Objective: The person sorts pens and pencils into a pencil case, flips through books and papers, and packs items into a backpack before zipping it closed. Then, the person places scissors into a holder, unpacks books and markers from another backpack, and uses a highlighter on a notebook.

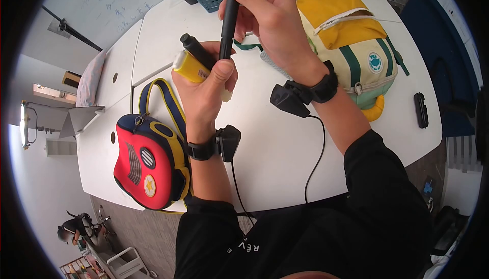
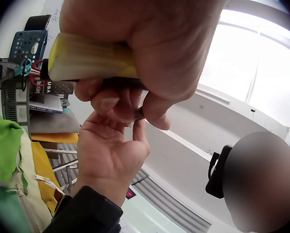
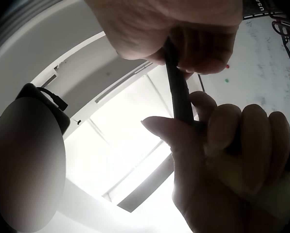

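Note:
My left hand [image 1: 204, 98] grips a small yellow container [image 1: 189, 67] with a whitish end and a barcode label, together with a short, thick black cylinder [image 1: 197, 50]. Between its thumb and fingers it also pinches the lower end of a slim black pen [image 1: 231, 24]. Higher up, my right hand [image 1: 272, 19] holds the same pen by its upper part, fingers bent around it. In the right wrist view the pen [image 3: 180, 92] spans the gap between both hands. The left wrist view shows the container's pale, translucent side [image 2: 94, 63] under the palm.
A red and navy backpack [image 1: 147, 164] lies left on the white table [image 1: 270, 162]; a yellow and cream backpack [image 1: 351, 50] lies right. Behind the hands stands a teal basket [image 1: 204, 0]. A small black case [image 1: 420, 110] rests near the right edge. Cables trail from both wrist cameras.

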{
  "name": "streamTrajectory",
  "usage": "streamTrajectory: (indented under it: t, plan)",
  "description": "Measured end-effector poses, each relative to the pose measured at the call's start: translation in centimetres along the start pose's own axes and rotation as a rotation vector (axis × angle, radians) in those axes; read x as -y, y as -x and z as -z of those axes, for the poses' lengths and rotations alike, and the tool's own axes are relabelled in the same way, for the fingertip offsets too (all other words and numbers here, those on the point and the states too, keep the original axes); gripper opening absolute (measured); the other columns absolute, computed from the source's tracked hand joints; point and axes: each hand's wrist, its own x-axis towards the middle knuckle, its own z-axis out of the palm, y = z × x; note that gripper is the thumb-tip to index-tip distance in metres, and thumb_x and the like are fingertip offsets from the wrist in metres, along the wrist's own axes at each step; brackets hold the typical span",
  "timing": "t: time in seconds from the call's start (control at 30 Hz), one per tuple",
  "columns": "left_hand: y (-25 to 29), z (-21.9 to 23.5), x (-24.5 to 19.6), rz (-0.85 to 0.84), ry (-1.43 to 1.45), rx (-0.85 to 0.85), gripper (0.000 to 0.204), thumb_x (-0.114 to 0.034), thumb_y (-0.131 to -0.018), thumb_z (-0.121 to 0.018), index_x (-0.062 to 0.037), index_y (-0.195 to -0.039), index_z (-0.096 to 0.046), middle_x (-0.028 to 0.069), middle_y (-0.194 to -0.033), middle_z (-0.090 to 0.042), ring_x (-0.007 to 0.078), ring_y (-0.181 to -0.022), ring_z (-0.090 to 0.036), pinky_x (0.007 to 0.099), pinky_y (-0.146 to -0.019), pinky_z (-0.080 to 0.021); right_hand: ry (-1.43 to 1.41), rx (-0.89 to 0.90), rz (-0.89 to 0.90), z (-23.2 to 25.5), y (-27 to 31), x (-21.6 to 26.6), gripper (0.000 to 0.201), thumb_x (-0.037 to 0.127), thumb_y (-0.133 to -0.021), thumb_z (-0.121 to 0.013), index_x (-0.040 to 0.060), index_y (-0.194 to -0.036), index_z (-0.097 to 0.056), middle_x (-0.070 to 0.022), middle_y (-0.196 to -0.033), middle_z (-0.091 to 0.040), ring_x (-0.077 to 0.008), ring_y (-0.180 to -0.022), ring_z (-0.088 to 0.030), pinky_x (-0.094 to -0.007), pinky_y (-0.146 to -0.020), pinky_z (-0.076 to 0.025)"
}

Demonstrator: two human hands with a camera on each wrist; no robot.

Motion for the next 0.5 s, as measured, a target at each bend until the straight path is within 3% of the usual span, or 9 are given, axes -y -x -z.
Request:
streamTrajectory:
  t: [0.07,0.23,0.5]
  plan:
    - [-0.1,0.2,0.2,-0.01,0.012,-0.007,0.039,-0.025,-0.085,-0.08,0.0071,-0.094,-0.06,0.0052,-0.066,-0.058,0.0105,-0.05,-0.053,0.0216,-0.045,-0.04,0.033,-0.039,0.031,-0.3,0.1,-0.5,0.029,0.027,-0.098,-0.061,0.0004,-0.089,-0.069,-0.0063,-0.071,-0.067,-0.0063,-0.05,-0.054,-0.0209,-0.049,-0.045]
    - [-0.1,0.3,0.4,-0.028,0.05,0.019,0.039,-0.023,-0.083,-0.083,0.0067,-0.094,-0.06,0.0058,-0.067,-0.059,0.0112,-0.051,-0.055,0.0221,-0.045,-0.042,-0.123,-0.106,-0.035,-1.2,0.5,-2.2,0.031,0.03,-0.099,-0.06,0.0004,-0.095,-0.067,-0.0061,-0.069,-0.066,-0.0057,-0.049,-0.053,-0.0218,-0.043,-0.042]
    - [0.3,-0.4,-0.5,-0.056,-0.001,0.006,0.038,-0.021,-0.081,-0.084,0.0056,-0.093,-0.061,0.0057,-0.067,-0.06,0.0121,-0.053,-0.057,0.0224,-0.046,-0.044,-0.112,-0.123,-0.001,-1.6,1.1,-1.8,0.031,0.03,-0.1,-0.058,0.001,-0.094,-0.066,-0.0072,-0.067,-0.066,-0.006,-0.047,-0.052,-0.0221,-0.043,-0.041]
